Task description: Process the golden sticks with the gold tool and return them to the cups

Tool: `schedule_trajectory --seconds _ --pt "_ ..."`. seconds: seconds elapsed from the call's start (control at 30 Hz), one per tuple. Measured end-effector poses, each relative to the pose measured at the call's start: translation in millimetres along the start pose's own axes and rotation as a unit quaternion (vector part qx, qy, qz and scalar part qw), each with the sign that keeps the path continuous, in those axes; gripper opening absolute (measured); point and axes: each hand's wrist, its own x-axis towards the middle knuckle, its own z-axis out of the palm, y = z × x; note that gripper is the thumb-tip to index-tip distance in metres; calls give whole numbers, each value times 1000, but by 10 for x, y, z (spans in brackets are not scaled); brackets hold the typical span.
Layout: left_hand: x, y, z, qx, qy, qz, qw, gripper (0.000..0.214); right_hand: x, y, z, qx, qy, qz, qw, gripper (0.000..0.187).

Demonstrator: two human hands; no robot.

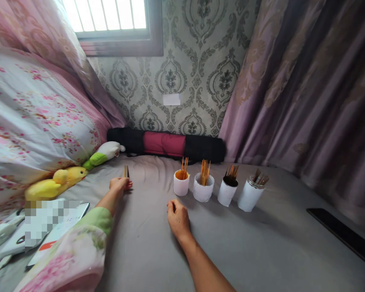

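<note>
Head view shows the left hand (120, 185) stretched forward, closed on upright sticks (126, 171); right hand (178, 219) curls loosely, its hold unclear.

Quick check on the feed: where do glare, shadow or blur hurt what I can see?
Head view: the window glares white, detail beyond the bars lost; head view, far right: the curtain sinks into shadow; head view, left of centre: the thin sticks in the left hand look soft, too fine to count; head view, lower left: a pixelated patch hides detail.
</note>
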Motion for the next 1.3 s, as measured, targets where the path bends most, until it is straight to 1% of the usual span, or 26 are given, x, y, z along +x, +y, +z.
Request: schedule_trajectory --seconds 0.17,0.37,0.63,0.83,1.07,1.3 --pt "-109 -19 31 -104 -37 -61 992 9 0 -4 -4 -3 -2 -4 1000 26" --pt "-215 -56 59 -182 -65 -95 976 9 -3 -20 -16 -1 0 -1 1000 25" --pt "-401 -116 29 -259 -123 -107 952 14 6 -9 -7 0 -3 -1 1000 26" --pt "-590 -163 39 -288 -146 -105 941 20 10 6 -6 5 1 -4 1000 29" --pt "-894 -204 69 -314 -168 -103 929 19 25 43 7 25 5 -8 1000 29" --pt "-1280 -267 100 -329 -196 -111 917 18 47 87 30 73 -11 13 997 30"
